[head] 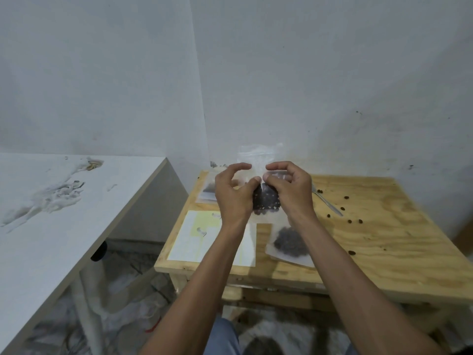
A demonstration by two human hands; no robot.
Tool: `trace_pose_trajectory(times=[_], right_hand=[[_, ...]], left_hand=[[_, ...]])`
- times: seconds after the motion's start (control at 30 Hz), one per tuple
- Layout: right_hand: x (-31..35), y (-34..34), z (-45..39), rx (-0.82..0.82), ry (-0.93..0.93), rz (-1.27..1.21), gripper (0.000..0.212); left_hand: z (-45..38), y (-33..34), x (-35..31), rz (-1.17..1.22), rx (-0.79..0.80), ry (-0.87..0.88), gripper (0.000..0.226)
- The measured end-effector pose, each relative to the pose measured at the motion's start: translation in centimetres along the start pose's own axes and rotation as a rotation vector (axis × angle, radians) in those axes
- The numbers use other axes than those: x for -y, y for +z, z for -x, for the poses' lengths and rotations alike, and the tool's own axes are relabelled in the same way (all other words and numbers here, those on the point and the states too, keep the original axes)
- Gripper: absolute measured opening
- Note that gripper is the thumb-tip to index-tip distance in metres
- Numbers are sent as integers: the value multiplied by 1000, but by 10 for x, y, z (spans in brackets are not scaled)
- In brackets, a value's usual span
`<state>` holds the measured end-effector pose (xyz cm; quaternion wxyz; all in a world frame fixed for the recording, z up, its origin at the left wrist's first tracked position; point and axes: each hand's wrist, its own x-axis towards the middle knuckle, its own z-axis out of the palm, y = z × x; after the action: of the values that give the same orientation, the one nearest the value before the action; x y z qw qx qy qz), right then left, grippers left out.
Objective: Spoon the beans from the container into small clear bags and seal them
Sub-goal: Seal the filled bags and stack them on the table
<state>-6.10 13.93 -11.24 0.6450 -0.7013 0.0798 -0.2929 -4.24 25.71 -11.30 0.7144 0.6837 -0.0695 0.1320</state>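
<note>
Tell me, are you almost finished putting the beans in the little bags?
Partway. One small clear bag of dark beans already lies filled on the pale wooden table. Right now the left hand and right hand pinch the top of another clear bean-filled bag, seemingly sealing it. Loose dark beans lie scattered beside the metal spoon. I cannot see the container, so what's left is unclear.

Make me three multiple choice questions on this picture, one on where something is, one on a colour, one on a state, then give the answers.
1. Where is the spoon?
A. On the table, right of the hands
B. In the held bag
C. On the floor

2. What colour are the beans in the held bag?
A. White
B. Dark brown
C. Green

3. How is the held bag held?
A. One hand only
B. Lying untouched
C. Pinched by both hands

Answers: 1 A, it lies on the wood beside loose beans; 2 B, dark mass shows through the plastic; 3 C, left hand and right hand pinch its top.
</note>
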Motion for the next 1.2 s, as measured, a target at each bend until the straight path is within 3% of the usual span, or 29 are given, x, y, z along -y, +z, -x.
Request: trace_pose_trajectory(times=[0.07, 0.17, 0.37, 0.63, 0.8, 0.9, 1.03, 1.2], right_hand=[[2, -4, -2, 28, -22, 1, 15], [2, -8, -3, 92, -33, -12, 16], [-3, 2, -4, 85, 50, -47, 28], [-26, 26, -9, 90, 81, 20, 28], [-44, 37, -27, 304, 31, 236, 34], [-56, 51, -46, 406, 91, 302, 40], [-76, 86, -67, 316, 155, 230, 45], [-94, 126, -81, 293, 235, 264, 58]], left_hand=[[-5, -5, -1, 92, 129, -62, 20], [-7, -6, -4, 147, 184, -61, 25], [-8, -4, 5, 188, 125, -109, 34], [-23, -13, 36, 202, 54, -170, 39], [-49, -32, 63, 74, 45, -143, 38], [-84, -47, 75, -66, 79, -113, 50], [-127, -65, 93, -258, 189, -97, 71], [-163, -79, 117, -471, 111, -34, 45]])
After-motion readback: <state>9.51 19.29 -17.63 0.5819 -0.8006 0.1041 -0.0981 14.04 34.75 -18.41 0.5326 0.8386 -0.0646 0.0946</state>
